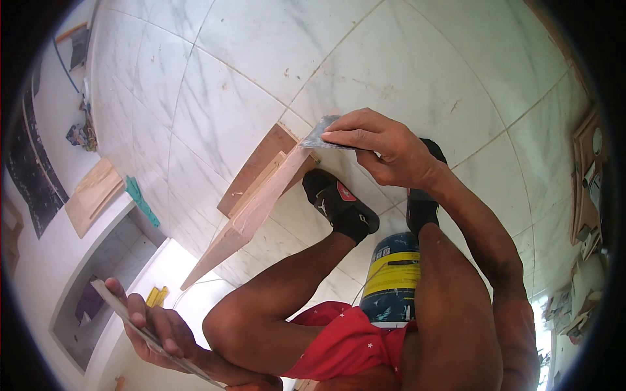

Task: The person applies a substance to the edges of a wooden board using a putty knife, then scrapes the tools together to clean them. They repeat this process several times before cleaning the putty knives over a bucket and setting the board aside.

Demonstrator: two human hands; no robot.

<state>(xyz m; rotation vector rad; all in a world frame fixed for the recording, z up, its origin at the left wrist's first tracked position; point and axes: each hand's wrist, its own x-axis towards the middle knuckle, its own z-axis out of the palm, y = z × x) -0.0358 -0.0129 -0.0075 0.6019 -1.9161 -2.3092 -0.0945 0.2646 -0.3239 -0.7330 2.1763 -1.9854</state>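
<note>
My right hand [394, 150] is closed on a flat grey putty scraper [314, 137], its blade against the far end of a long wooden piece [270, 186]. Pinkish filler coats the upward edge of that piece. Beneath and beside it shows a brown board [253, 168] with a lighter strip. In my left hand [160, 329], at the lower left, is a thin, flat, light-coloured plate [120, 306] seen nearly edge-on. The fingers wrap over its edge, and its face is mostly hidden.
Between my legs stands a dark bucket [391, 280] with a yellow label. My sandalled feet rest on marble-look tiles [424, 72]. To the left, a white ledge carries a wooden board [93, 195] and a teal cloth-like item [140, 201]. Boards [587, 176] and clutter line the right side.
</note>
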